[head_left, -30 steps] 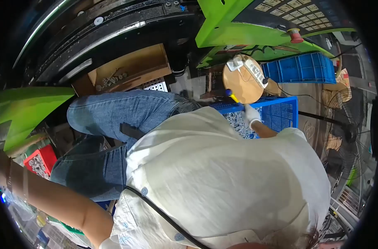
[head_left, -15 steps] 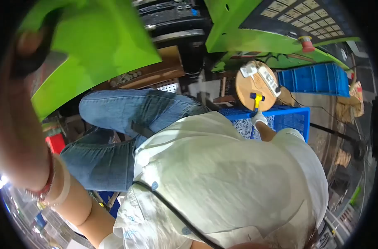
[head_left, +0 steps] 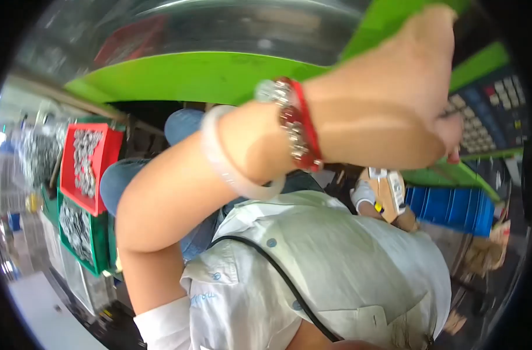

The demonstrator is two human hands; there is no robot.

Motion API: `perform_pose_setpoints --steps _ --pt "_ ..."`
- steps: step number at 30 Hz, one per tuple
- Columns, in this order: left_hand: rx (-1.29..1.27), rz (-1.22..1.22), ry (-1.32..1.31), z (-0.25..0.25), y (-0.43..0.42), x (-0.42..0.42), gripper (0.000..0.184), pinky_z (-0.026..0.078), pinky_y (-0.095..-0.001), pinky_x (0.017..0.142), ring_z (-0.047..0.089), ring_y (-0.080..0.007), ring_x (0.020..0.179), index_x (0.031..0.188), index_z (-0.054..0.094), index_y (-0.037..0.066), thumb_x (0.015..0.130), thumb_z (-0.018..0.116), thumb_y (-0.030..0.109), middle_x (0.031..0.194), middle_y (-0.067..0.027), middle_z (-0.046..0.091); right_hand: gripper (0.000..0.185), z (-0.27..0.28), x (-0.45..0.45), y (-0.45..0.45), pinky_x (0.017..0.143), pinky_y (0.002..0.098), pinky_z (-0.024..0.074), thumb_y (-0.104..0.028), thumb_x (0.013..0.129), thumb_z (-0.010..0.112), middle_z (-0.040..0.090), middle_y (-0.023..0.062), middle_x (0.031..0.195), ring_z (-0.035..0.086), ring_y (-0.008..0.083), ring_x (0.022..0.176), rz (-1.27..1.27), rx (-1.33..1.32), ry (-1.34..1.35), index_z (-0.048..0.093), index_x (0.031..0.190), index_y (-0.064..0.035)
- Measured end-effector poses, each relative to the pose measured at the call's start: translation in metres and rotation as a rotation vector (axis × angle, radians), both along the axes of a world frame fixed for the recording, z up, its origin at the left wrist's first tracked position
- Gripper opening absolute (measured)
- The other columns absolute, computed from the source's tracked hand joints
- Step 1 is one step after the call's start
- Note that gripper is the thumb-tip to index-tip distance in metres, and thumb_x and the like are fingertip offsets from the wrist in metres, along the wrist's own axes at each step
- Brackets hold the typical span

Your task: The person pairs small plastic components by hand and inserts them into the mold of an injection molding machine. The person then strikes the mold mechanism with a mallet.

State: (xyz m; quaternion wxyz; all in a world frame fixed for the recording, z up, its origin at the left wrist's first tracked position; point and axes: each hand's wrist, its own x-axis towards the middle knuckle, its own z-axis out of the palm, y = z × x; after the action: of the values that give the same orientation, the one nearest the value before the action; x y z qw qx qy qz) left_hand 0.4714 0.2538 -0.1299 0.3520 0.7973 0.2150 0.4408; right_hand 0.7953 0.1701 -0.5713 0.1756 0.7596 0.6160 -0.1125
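My left hand (head_left: 432, 81), bare, reaches across the upper right in front of the green machine panel (head_left: 201, 70) and near the keypad (head_left: 476, 122). Its thumb points down; the other fingers are hidden, so any grip cannot be made out. Red and silver bracelets and a pale bangle circle that forearm. Low beside the round wooden stool top (head_left: 384, 195) is my right hand (head_left: 364, 193) in a white glove. A yellow part of the hammer (head_left: 378, 207) shows beside its wrist. Whether the glove touches it is unclear, and its fingers are too small to read.
A red bin (head_left: 105, 169) and a green bin (head_left: 96, 256) of small metal parts stand at the left. Blue crates (head_left: 449, 207) are on the right beyond the stool, where a white power strip (head_left: 398, 189) lies. Brown sacking (head_left: 482, 254) sits farther right.
My left arm has swung from the far left across to the upper right, and the green panel has shifted right. The view has turned left. The hammer now shows beside my right wrist.
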Motion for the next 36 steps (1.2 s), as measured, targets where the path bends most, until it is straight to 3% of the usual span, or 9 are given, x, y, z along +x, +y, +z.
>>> perform_pose_setpoints --steps 2,6,8,17,19,20,22,24,36 --pt "0.109 0.058 -0.129 -0.003 -0.014 -0.008 0.059 0.047 -0.037 0.077 0.056 -0.0355 0.09 0.119 0.036 -0.01 0.075 0.067 0.013 0.101 -0.0275 0.049 0.044 0.005 -0.04 0.036 0.089 0.0429 0.0459 -0.029 0.081 0.058 0.058 0.0235 0.112 0.056 0.0394 0.106 0.099 -0.036 0.139 0.053 0.118 -0.0069" --pt "0.483 0.199 -0.414 -0.018 -0.051 -0.061 0.05 0.045 -0.0356 0.076 0.052 -0.0346 0.088 0.116 0.044 -0.004 0.073 0.066 0.011 0.103 -0.0189 0.049 0.034 -0.019 -0.1 0.073 0.085 0.042 0.0464 -0.031 0.081 0.057 0.063 0.0192 0.102 0.059 0.0361 0.095 0.208 0.178 0.421 0.061 0.103 -0.006" --pt "0.484 0.196 -0.381 -0.016 -0.076 -0.078 0.049 0.045 -0.0352 0.075 0.052 -0.0338 0.087 0.115 0.045 -0.004 0.074 0.066 0.012 0.102 -0.0183 0.049 0.039 -0.051 -0.117 0.087 0.076 0.0382 0.0476 -0.035 0.083 0.059 0.064 0.0177 0.1 0.06 0.0326 0.086 0.307 0.137 0.479 0.061 0.105 -0.0029" --pt "0.227 0.149 -0.273 -0.019 -0.124 -0.087 0.043 0.044 -0.0335 0.072 0.052 -0.0302 0.082 0.109 0.048 -0.003 0.074 0.067 0.014 0.096 -0.0156 0.05 0.029 -0.198 -0.122 0.166 0.077 0.0368 0.0462 -0.029 0.086 0.05 0.065 0.0148 0.099 0.06 0.0304 0.09 0.614 -0.091 0.615 0.06 0.099 -0.0039" --pt "0.207 0.155 -0.282 -0.022 -0.128 -0.086 0.041 0.044 -0.0332 0.071 0.052 -0.0294 0.081 0.108 0.049 -0.002 0.074 0.067 0.014 0.094 -0.015 0.05 0.028 -0.235 -0.111 0.191 0.078 0.0365 0.0459 -0.027 0.087 0.049 0.066 0.0141 0.099 0.06 0.0299 0.091 0.951 -0.024 0.69 0.06 0.098 -0.0041" --pt "0.204 0.159 -0.295 -0.024 -0.13 -0.087 0.041 0.044 -0.033 0.07 0.052 -0.029 0.081 0.107 0.049 -0.002 0.074 0.067 0.014 0.094 -0.0147 0.051 0.027 -0.251 -0.11 0.203 0.078 0.0364 0.0458 -0.027 0.088 0.048 0.066 0.0138 0.099 0.06 0.0297 0.091 1.24 0.027 0.573 0.06 0.097 -0.0042" --pt "0.21 0.153 -0.325 -0.029 -0.122 -0.086 0.039 0.043 -0.0326 0.07 0.052 -0.0282 0.08 0.106 0.05 -0.002 0.075 0.067 0.015 0.092 -0.0141 0.051 0.024 -0.243 -0.121 0.212 0.078 0.0356 0.0453 -0.023 0.087 0.047 0.066 0.0115 0.099 0.059 0.0269 0.093 1.799 -0.21 -0.454 0.059 0.1 -0.0066" --pt "0.199 0.169 -0.336 -0.029 -0.121 -0.089 0.038 0.043 -0.0323 0.069 0.052 -0.0274 0.079 0.104 0.051 -0.002 0.075 0.067 0.015 0.091 -0.0135 0.051 0.014 -0.14 -0.154 0.182 0.073 0.0371 0.0455 -0.022 0.085 0.052 0.064 0.008 0.09 0.055 0.024 0.083 0.733 -0.237 0.307 0.059 0.093 -0.012" --pt "0.03 0.25 -0.341 -0.038 -0.148 -0.151 0.031 0.042 -0.0301 0.064 0.052 -0.0227 0.073 0.096 0.055 0.0 0.076 0.068 0.018 0.083 -0.01 0.053 0.019 -0.149 -0.175 0.218 0.077 0.0388 0.0464 -0.024 0.083 0.054 0.064 0.0119 0.094 0.057 0.0272 0.087 0.653 -0.343 0.39 0.06 0.095 -0.0112"
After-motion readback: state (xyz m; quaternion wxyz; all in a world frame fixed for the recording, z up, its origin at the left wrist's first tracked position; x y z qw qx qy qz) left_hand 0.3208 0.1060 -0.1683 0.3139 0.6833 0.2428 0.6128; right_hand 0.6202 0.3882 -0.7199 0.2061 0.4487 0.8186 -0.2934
